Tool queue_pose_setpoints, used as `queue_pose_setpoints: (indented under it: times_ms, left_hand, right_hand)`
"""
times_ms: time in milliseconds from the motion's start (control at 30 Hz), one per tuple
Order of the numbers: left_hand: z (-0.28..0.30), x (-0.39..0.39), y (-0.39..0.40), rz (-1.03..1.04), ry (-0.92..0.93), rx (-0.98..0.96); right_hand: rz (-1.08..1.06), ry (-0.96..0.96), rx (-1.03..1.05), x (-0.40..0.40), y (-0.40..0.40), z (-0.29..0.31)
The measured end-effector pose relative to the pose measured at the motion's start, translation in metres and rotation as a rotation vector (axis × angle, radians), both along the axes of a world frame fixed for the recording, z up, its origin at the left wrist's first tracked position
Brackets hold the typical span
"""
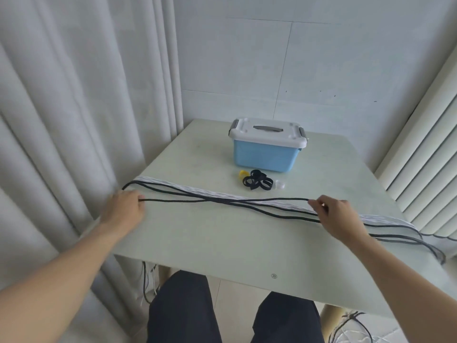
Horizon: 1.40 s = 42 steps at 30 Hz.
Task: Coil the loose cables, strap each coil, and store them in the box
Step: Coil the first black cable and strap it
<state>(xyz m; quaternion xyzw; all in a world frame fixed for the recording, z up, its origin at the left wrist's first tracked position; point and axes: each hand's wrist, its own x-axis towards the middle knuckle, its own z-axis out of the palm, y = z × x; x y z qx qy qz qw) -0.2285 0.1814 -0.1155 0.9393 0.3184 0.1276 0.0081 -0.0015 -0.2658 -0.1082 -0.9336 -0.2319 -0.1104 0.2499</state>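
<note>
Across the middle of the frame, the left hand (pixel 126 209) and right hand (pixel 332 211) are each pinching one strand of the long black cable (pixel 222 199) stretched over the pale table (pixel 222 238), so even loops should be gathered before strapping, with the lidded blue box (pixel 265 154) waiting shut behind.

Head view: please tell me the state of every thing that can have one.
Box: lid on, latches down.
Black cable: uncoiled, stretched across table.
White cable: uncoiled, unheld.
Straps: unused, piled.
Left hand: gripping black cable.
Right hand: pinching black cable.
</note>
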Motion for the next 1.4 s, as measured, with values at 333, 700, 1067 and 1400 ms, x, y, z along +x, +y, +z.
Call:
queue_pose_setpoints:
  times_ms: [333,700,1067,1400]
  left_hand:
    - [0.050,0.011,-0.034,0.239,0.309,-0.323]
    - [0.087,0.034,-0.163,-0.244,0.583,-1.234]
    - [0.076,0.054,-0.210,-0.346,0.499,-0.989]
    - [0.060,0.058,-0.206,-0.565,0.351,-0.577]
  right_hand:
    - [-0.307,0.117,-0.302,-0.011,-0.041,0.004]
    - [-0.309,0.232,-0.430,-0.024,-0.077,0.013]
    - [-0.635,0.337,-0.443,-0.036,-0.193,0.027]
    - [-0.691,0.299,-0.519,-0.055,-0.198,0.030]
